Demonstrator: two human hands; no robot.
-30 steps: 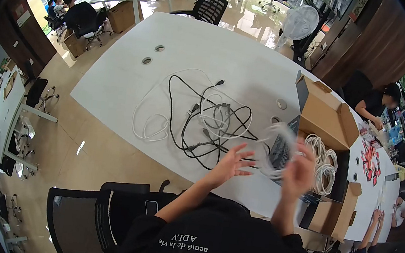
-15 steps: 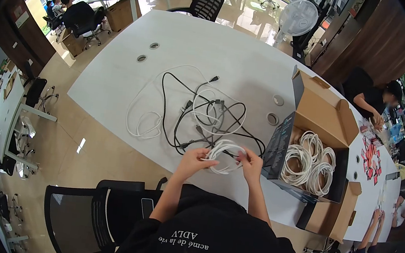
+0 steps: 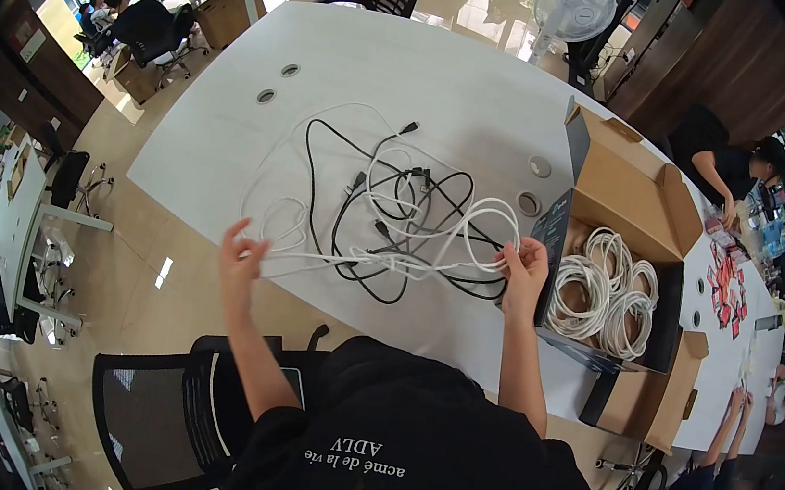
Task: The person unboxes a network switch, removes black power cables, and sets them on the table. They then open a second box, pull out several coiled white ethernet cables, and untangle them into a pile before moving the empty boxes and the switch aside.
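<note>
My right hand (image 3: 526, 265) pinches loops of a white cable (image 3: 496, 203) just left of the open box. At the table's near left edge, my left hand (image 3: 243, 262) is raised with the same cable's strands at its fingers; they stretch across between both hands. Beneath and beyond them lie tangled black cables (image 3: 313, 188) with plugs, one black plug (image 3: 410, 128) pointing away. Thin white cable loops (image 3: 285, 223) also lie on the white table (image 3: 413, 63). Several coiled white cables (image 3: 580, 295) fill the box (image 3: 671, 306).
The box's cardboard lid (image 3: 626, 189) stands open, with a flap (image 3: 651, 400) folded toward the table's near edge. Red packets (image 3: 725, 288) lie farther right, near other people. A black chair (image 3: 150, 421) is at my left. A fan (image 3: 574, 14) stands beyond the table.
My hands have moved apart, the left one far to the left and the right one slightly right and up. The compact white coil is now partly drawn out into long strands.
</note>
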